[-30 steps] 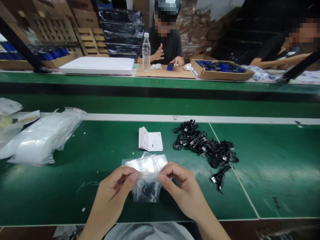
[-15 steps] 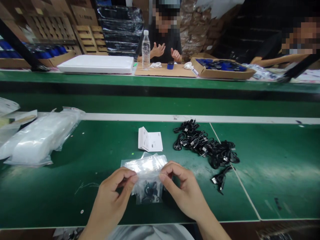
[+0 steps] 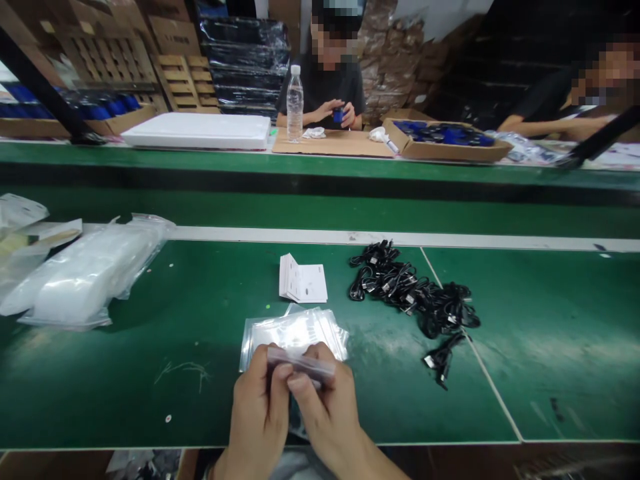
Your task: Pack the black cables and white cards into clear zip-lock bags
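So the person's got one small clear bag (image 3: 311, 366) up at the near edge of the counter (image 3: 125, 373), with both hands on it. The left hand (image 3: 257, 410) and right hand (image 3: 330, 410) sit side by side, fingers pinching the strip along the bag's top, thumbs nearly together. Something dark shows low between the hands, but it's mostly covered, so no telling what's in there. Can't tell if the strip is pressed shut all the way either, so calling this bag done would be a guess.

Plenty looks left, judging by what's lying out. A stack of flat bags (image 3: 295, 328) is just beyond the hands, the white leaflets (image 3: 313, 283) sit past that, and a big heap of black cables (image 3: 395, 280) is off to the right, with one cable bundle (image 3: 440, 360) nearer the person. The bulky plastic packs (image 3: 90, 267) on the left look well stocked too. There's some clear plastic (image 3: 145, 462) below the counter's edge, bottom left, but it's too cut off to say whether it's finished stuff.
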Demonstrator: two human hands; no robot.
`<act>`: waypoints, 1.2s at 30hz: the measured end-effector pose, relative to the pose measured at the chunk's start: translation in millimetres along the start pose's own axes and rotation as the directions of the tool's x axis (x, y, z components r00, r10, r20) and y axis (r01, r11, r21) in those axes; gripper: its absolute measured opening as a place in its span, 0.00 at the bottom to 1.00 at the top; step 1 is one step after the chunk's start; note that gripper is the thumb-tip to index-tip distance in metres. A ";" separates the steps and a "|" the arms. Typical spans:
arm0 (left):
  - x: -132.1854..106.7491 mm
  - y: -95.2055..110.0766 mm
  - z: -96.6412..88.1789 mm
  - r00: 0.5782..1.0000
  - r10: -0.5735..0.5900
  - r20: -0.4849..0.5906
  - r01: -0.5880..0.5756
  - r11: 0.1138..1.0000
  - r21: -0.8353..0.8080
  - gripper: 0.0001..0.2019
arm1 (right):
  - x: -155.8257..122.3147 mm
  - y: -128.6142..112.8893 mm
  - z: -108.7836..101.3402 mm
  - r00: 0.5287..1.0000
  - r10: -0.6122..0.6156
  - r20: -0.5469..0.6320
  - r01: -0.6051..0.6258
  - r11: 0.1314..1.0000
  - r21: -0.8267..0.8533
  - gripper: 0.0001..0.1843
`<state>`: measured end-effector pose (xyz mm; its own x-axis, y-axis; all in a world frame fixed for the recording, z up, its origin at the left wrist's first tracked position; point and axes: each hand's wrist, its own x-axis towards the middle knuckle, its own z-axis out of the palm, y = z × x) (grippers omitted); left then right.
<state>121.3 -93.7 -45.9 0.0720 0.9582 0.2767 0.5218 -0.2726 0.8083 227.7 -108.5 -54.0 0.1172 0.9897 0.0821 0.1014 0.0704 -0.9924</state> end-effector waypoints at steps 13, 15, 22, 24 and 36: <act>-10.0 -10.2 -0.3 0.986 0.146 -0.076 -0.140 0.988 0.071 0.07 | 1.3 0.1 2.9 0.942 -0.330 0.060 0.331 0.892 -0.308 0.17; -7.9 -10.3 -3.6 0.989 0.139 -0.058 -0.134 0.988 0.076 0.07 | 2.5 -3.8 -2.2 0.960 -0.266 0.089 0.280 0.919 -0.276 0.14; 7.8 0.0 -24.9 0.996 -0.039 0.080 0.050 0.988 -0.146 0.07 | 8.2 -14.7 -25.3 0.998 -0.009 0.063 0.010 1.000 -0.015 0.10; 10.2 2.1 -28.7 0.972 -0.161 0.169 0.197 0.955 -0.222 0.07 | 9.3 -15.4 -28.6 0.999 0.021 0.042 -0.024 0.998 0.050 0.10; 15.0 -0.1 -34.1 0.936 -0.180 0.302 0.257 0.937 -0.236 0.10 | 5.3 -19.4 -36.2 0.998 -0.020 0.055 0.016 0.997 0.079 0.09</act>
<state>93.4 -82.2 -24.1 0.2298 0.9723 -0.0435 0.3072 -0.0300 0.9512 262.2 -109.1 -31.0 0.0603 0.9935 0.0970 0.0250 0.0956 -0.9951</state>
